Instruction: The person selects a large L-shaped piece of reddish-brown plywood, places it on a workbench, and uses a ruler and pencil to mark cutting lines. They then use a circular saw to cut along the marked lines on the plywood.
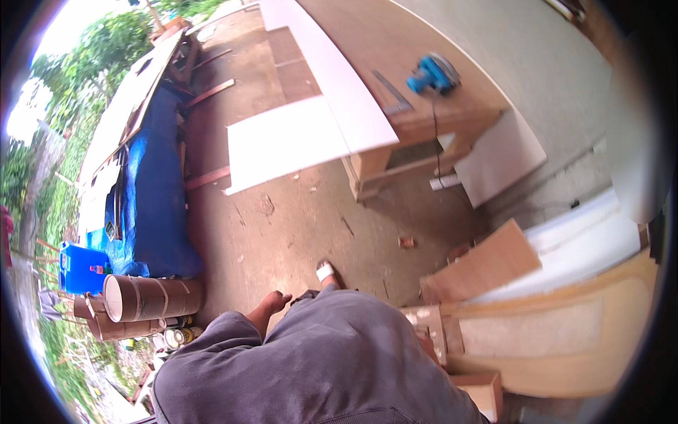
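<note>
Left hand [274, 304], lower centre of frame, hangs empty with fingers loosely spread beside the grey-clothed body, holding nothing; the right hand isn't in view, probably hidden behind the torso. Nearest things: a sandalled foot [326, 272] on the dirt floor [296, 226], and cardboard tubes [150, 297] lying at lower left. A white board [282, 141] overhangs the table [417, 120] at upper centre, likely laid out for cutting; the blue power saw [433, 75] sits parked there, cord dangling.
</note>
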### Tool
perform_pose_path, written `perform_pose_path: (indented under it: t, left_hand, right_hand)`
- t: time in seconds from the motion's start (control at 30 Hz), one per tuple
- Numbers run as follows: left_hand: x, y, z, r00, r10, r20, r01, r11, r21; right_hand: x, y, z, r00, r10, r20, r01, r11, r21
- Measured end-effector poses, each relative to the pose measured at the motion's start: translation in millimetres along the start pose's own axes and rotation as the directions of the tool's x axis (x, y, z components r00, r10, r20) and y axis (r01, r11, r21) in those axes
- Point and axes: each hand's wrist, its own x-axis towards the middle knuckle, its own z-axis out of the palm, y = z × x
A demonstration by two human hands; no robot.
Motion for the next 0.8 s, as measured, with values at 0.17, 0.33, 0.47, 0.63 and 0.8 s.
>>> perform_pose_path:
  t: [0.17, 0.33, 0.47, 0.63, 0.8]
  left_hand:
    - [57.5, -6.2, -123.1, 0.719, -0.468, -0.513, -0.010, 0.732, -0.682]
    - [93.9, -12.9, -272.8, 0.520, -0.586, -0.621, -0.242, 0.596, -0.765]
    - [116.7, 5.5, -346.2, 0.500, -0.513, -0.697, -0.167, 0.733, -0.659]
    - [119.9, 56.4, -381.6, 0.602, -0.521, -0.605, -0.017, 0.749, -0.662]
    - [104.0, 93.6, -411.8, 0.644, -0.630, -0.434, 0.517, 0.777, -0.359]
  right_hand:
    - [19.3, -130.0, -46.7, 0.959, 0.272, 0.083, -0.275, 0.811, 0.516]
    - [32.5, -327.5, -47.0, 0.996, 0.019, -0.083, 0.010, 0.943, 0.333]
    - [62.3, -477.1, -35.9, 0.968, -0.246, -0.055, 0.249, 0.896, 0.368]
    - [92.2, -635.7, -22.3, 0.893, -0.424, 0.152, 0.243, 0.737, 0.631]
    - [103.5, -730.4, -4.1, 0.929, -0.311, 0.200, 0.052, 0.645, 0.762]
